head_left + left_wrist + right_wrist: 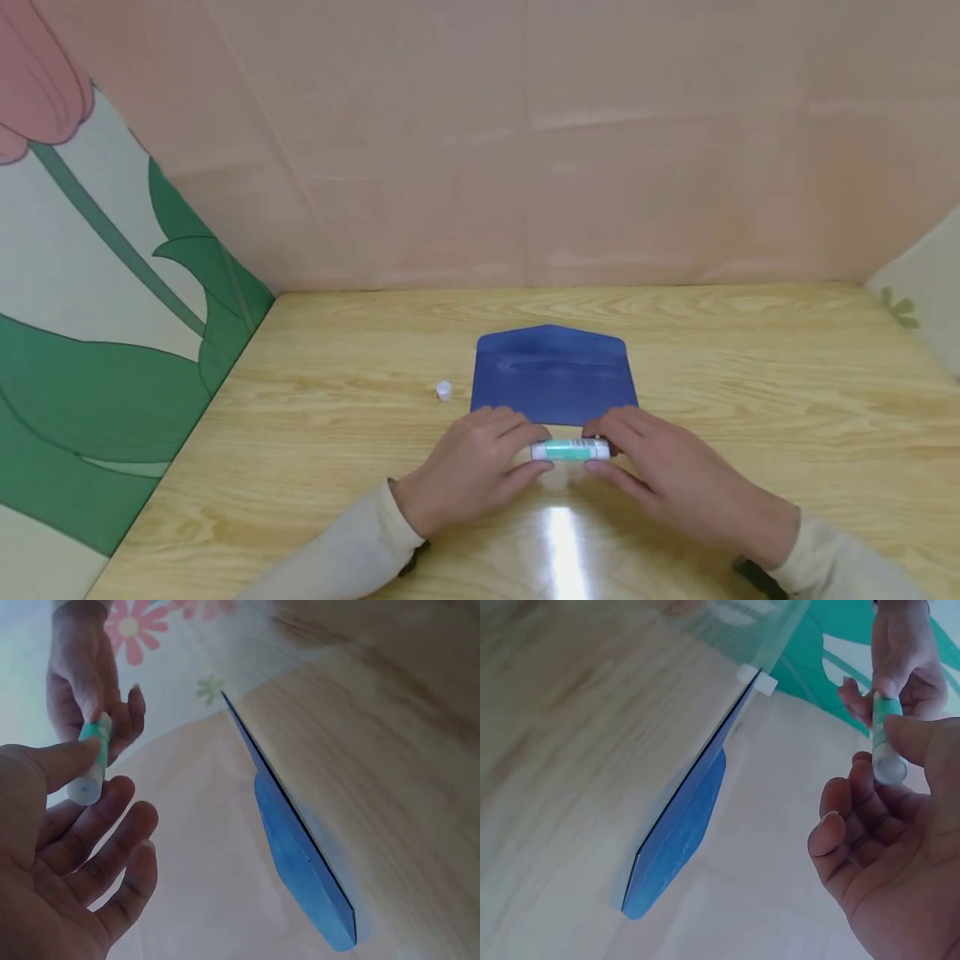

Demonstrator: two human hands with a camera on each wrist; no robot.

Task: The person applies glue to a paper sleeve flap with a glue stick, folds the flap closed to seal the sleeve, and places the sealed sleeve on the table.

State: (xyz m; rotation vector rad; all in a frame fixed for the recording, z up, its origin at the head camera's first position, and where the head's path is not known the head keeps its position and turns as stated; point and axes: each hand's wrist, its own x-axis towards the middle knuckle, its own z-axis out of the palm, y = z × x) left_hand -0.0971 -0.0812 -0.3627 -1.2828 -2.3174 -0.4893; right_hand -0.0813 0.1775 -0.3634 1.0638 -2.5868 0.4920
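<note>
A small white and green tube (572,450) is held level between both hands, just in front of a blue envelope-shaped pouch (553,379). My left hand (476,467) pinches its left end between thumb and fingers; my right hand (678,475) pinches the other end. In the left wrist view the tube's (94,761) round white end points toward the camera, and the left hand's (67,840) other fingers are loosely bent. From the right wrist, the tube (887,742) shows its opposite end at the right hand (900,847). The pouch's flap is raised.
A small white cap-like piece (444,390) lies on the wooden table (337,358), left of the pouch. Behind the table stands a pinkish covering (525,167), with a flower-and-leaf pattern (112,400) on the left side.
</note>
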